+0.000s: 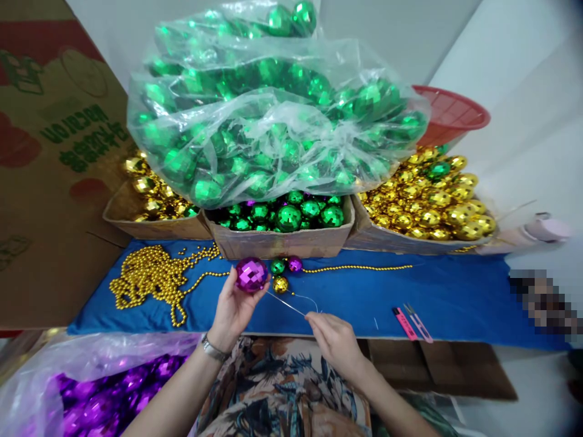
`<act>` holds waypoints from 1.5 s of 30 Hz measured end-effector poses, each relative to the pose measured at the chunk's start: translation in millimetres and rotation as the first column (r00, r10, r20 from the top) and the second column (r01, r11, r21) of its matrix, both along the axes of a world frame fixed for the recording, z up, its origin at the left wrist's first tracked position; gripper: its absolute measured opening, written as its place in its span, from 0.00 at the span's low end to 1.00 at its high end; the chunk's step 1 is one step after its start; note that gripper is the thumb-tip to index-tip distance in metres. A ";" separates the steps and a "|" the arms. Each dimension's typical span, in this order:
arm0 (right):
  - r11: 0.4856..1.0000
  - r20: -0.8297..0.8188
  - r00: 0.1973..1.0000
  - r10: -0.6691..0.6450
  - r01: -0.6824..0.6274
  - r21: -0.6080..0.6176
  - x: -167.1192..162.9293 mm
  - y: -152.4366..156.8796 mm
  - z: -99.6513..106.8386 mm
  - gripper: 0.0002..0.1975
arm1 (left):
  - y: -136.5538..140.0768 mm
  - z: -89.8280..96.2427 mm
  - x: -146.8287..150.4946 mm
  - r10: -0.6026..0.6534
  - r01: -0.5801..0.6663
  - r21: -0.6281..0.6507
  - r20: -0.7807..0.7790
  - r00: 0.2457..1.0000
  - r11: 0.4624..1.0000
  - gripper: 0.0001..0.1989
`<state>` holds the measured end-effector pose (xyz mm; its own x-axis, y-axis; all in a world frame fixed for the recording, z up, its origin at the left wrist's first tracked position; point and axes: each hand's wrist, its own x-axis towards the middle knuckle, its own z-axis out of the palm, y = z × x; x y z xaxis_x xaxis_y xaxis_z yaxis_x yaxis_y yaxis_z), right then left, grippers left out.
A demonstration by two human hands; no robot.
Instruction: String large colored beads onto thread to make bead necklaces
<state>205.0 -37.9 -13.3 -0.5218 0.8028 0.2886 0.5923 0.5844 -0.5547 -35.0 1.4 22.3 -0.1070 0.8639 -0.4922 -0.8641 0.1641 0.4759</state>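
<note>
My left hand (232,309) grips a faceted purple ball (251,274) above the blue cloth (455,297). My right hand (334,340) pinches a thin needle or wire (285,303) that runs up towards the purple ball. Just behind lie a small green ball (277,266), a small purple ball (294,263) and a gold ball (280,284), strung together. A strand of gold beads (359,268) trails right from them. A heap of gold bead chain (152,279) lies to the left.
Cardboard boxes hold green balls (286,215) and gold balls (428,200). A clear bag of green balls (268,109) rests on top. A red basket (450,115) is at the back right. Pink snips (412,323) lie on the cloth. A bag of purple balls (104,394) sits at lower left.
</note>
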 end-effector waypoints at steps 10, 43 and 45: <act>0.999 -0.045 0.999 -0.031 0.030 -0.016 -7.8 -0.8 -8.9 0.12 | -9.6 -3.9 7.2 -0.023 0.028 0.086 -0.057 0.998 0.996 0.16; 0.982 -0.281 0.952 -0.117 0.068 -0.176 -23.6 -3.1 -9.2 0.13 | -42.5 -17.6 17.3 -0.246 0.319 0.260 -0.278 0.928 0.911 0.32; 0.981 -0.280 0.953 -0.112 0.061 -0.184 -23.5 -3.2 -8.7 0.14 | -42.0 -17.6 16.0 -0.245 0.322 0.255 -0.292 0.925 0.912 0.31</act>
